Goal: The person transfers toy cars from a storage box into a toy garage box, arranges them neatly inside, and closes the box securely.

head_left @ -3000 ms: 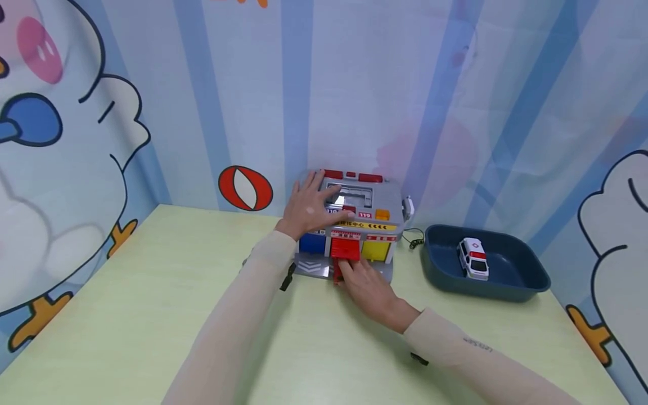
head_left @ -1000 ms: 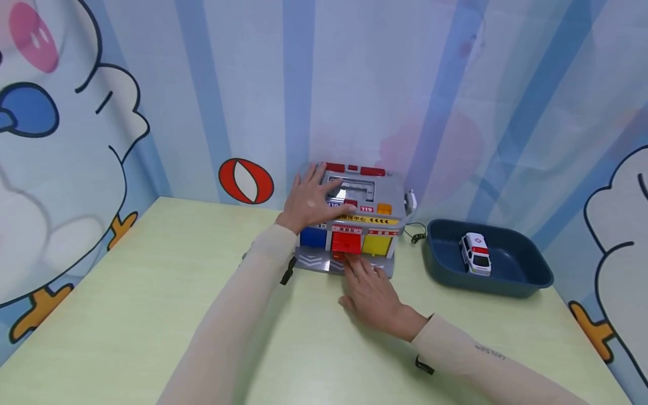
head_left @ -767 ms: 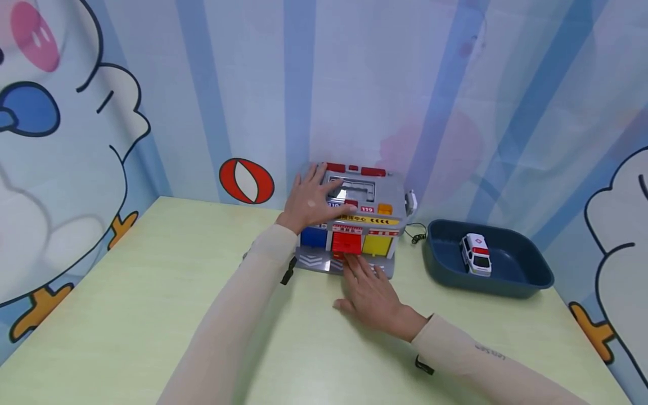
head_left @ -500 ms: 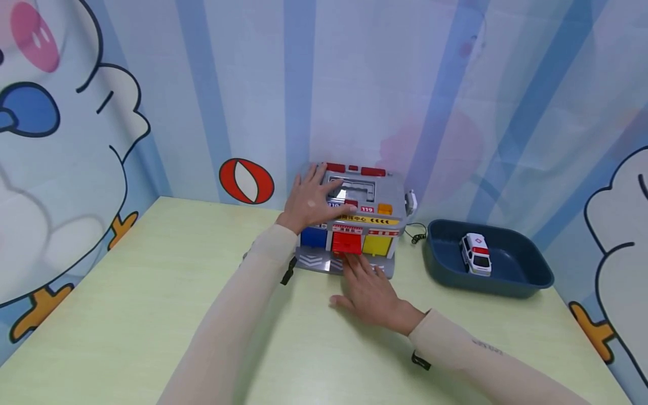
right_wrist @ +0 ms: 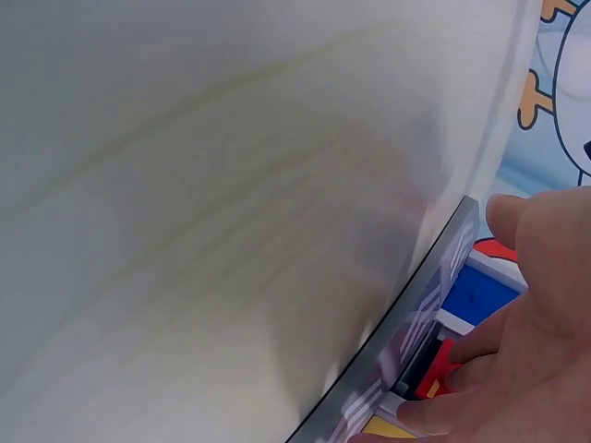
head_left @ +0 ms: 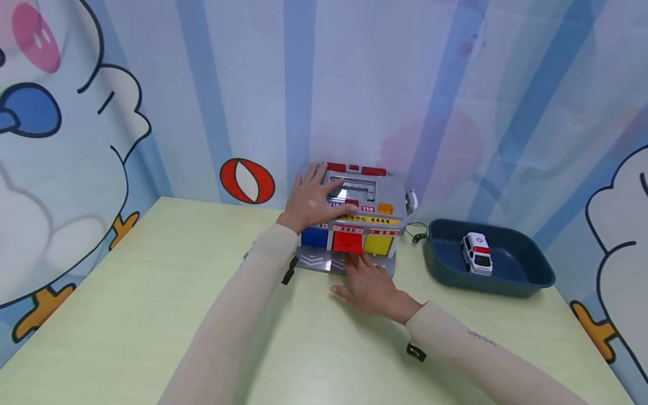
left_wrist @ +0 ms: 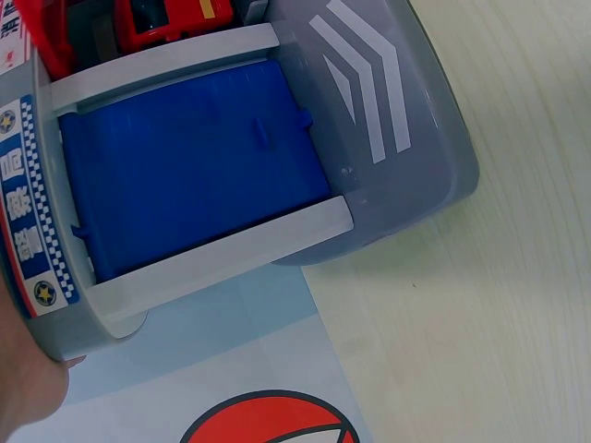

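A grey toy rescue station (head_left: 390, 188) stands against the back of the table, with a blue door (head_left: 314, 237), a raised red door (head_left: 347, 242) and a yellow door (head_left: 377, 245). My left hand (head_left: 310, 203) rests on its roof, fingers spread. The right hand (head_left: 372, 286) reaches under the red door with extended fingers, its thumb held apart. Inside the middle bay is a red toy vehicle (left_wrist: 171, 20), mostly hidden. In the right wrist view, my fingers touch this vehicle's rear.
A dark blue tray (head_left: 513, 267) stands right of the station, holding a white toy ambulance (head_left: 477, 253). A thin coiled black cord (head_left: 418, 237) lies between station and tray. A printed curtain (head_left: 354, 84) hangs behind the pale table (head_left: 167, 315).
The red toy vehicle, which stuck out under the red door, has gone into the middle bay. My right hand has opened out, its thumb moving left. The left hand stays on the roof.
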Motion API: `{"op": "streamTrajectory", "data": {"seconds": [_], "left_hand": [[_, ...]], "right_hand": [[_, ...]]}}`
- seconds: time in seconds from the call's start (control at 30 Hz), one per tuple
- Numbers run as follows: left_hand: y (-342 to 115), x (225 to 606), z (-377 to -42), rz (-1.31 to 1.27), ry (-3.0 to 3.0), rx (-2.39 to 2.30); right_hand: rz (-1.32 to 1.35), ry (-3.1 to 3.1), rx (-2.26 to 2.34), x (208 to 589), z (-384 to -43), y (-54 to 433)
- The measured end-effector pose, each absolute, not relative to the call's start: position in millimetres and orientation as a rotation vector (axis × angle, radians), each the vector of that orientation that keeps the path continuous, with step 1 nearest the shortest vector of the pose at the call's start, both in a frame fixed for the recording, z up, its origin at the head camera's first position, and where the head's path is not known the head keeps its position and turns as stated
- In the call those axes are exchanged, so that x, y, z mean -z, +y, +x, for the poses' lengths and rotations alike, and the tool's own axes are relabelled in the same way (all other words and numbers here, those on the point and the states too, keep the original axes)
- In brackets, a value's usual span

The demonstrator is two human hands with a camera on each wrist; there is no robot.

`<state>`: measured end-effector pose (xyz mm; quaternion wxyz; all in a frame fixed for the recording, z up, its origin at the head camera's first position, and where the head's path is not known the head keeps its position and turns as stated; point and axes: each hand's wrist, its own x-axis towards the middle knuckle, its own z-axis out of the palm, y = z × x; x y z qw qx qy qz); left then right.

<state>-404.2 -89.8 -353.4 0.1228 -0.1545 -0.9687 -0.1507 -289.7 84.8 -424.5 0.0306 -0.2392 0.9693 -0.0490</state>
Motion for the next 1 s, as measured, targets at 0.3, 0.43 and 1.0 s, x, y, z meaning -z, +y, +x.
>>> {"op": "streamTrajectory", "data": {"seconds": [0.3, 0.43, 1.0], "left_hand": [[-91, 352, -405, -0.451, -2.822, 0.431], [-90, 353, -405, -0.451, -2.828, 0.42], [-90, 355, -405, -0.467, -2.817, 0.441]], "right_hand": [[-0.725, 2.973, 0.14, 423, -290, 85], [-0.725, 2.97, 0.146, 422, -289, 87], [-0.735, 3.019, 0.309, 386, -267, 119]]}}
